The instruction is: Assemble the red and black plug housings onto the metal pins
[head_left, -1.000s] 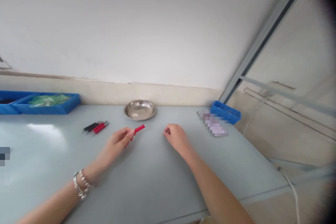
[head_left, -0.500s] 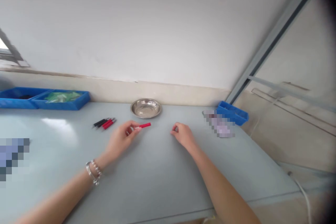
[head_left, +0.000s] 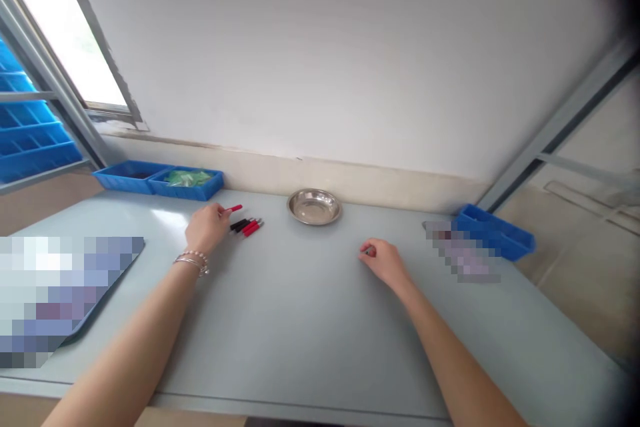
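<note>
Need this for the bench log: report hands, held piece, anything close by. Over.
Left hand: grip closed on red piece. Right hand: grip curled, contents unclear. Red and black pieces beside left hand; steel bowl farther back.

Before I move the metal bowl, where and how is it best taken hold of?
Probably pinch the near rim of the metal bowl, coming from the front: it sits upright, its rim flares outward all round, and the wall rises close behind it.
</note>
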The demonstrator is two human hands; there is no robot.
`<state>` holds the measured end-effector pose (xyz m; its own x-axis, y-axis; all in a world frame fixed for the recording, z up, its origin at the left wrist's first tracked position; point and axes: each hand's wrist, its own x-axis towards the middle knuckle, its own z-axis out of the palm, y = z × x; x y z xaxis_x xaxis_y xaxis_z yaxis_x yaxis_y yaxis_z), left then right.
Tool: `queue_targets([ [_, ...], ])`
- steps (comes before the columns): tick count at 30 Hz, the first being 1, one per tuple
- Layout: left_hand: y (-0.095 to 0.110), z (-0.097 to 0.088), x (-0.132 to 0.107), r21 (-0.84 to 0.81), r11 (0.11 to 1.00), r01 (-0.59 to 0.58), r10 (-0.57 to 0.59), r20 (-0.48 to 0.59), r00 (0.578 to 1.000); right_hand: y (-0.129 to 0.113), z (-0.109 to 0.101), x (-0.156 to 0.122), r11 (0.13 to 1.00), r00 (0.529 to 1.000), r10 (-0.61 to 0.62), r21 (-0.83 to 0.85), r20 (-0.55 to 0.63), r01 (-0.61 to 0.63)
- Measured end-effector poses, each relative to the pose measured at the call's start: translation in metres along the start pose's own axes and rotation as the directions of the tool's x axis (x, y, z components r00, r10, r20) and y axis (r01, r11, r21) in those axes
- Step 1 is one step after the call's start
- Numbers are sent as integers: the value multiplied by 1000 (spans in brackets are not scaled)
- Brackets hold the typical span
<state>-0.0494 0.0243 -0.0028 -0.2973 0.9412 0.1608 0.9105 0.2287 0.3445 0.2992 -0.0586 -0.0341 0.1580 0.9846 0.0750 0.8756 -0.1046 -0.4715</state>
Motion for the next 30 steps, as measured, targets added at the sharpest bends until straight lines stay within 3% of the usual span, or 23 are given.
queue_targets([
  [10,-7,7,6,45,996,-72,67,102,993,3,2,1,999,1000,-23,43,7,22],
  [21,-7,8,6,55,994,-92,90,36,995,-2,-1,-2,998,1000,-2,67,19,1],
  [26,-8,9,6,69,997,-44,38,95,995,-3,-2,-2,999,1000,-4,47,18,3],
  [30,-11,13,9,82,993,-83,74,110,991,-5,-3,-1,999,1000,-6,34,5,5],
])
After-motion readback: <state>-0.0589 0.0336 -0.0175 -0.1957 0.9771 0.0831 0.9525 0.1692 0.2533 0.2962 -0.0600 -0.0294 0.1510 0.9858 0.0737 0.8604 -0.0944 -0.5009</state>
